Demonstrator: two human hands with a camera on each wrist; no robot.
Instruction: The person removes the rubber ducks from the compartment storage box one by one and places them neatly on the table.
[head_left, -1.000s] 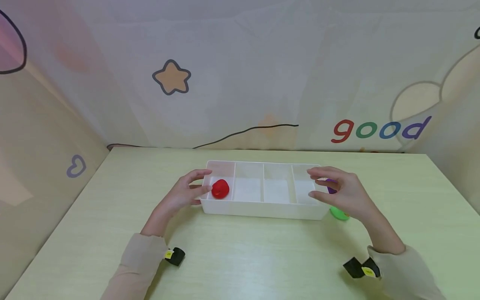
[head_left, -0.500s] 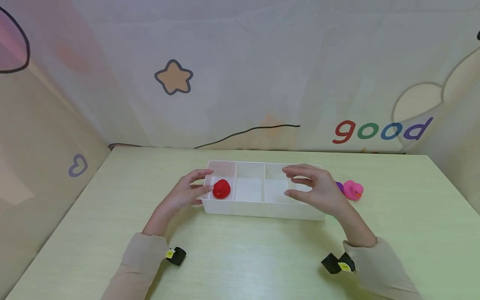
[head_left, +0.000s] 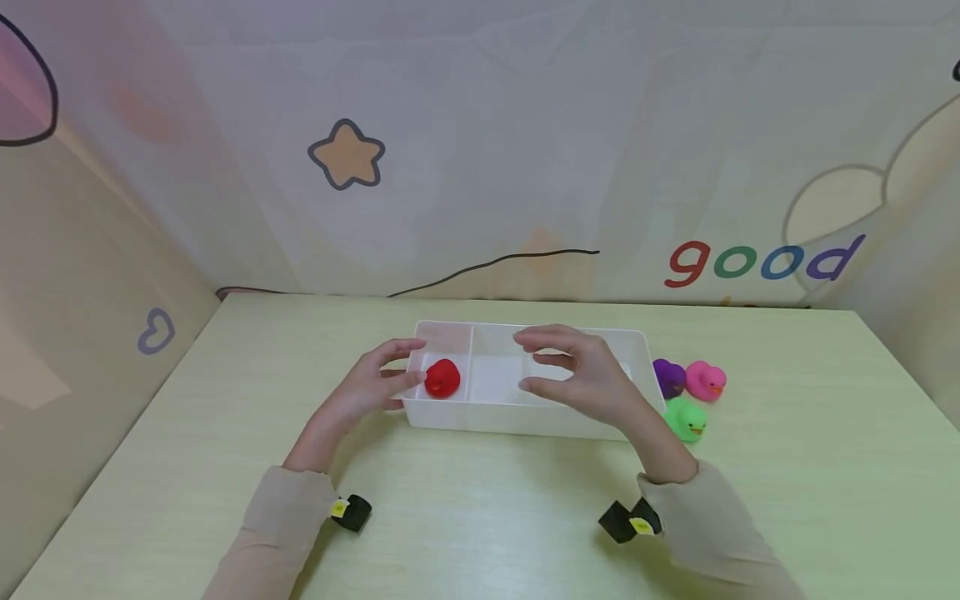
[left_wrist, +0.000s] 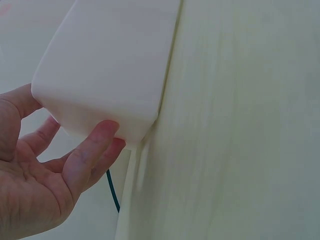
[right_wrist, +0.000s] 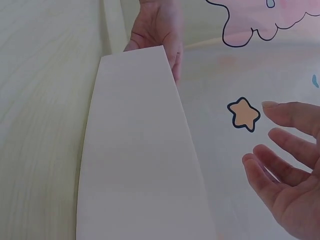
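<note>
A long white divided box sits lengthwise across the table. My left hand holds its left end, the fingers bent round the end wall and touching the rim. In the leftmost compartment, close by the thumb, lies a red rubber duck. My right hand hovers over the middle of the box, thumb and fingers apart and nothing between them. It hides part of the dividers and the right compartments. The right wrist view also has this hand held away from the box's front wall.
Just beyond the box's right end are a purple rubber duck, a pink duck and a green duck, grouped together. The pale wooden table ends at a printed cloth backdrop.
My right hand has moved left above the box, from its right end to the middle, uncovering the ducks on the right. The left hand and the red duck stay put.
</note>
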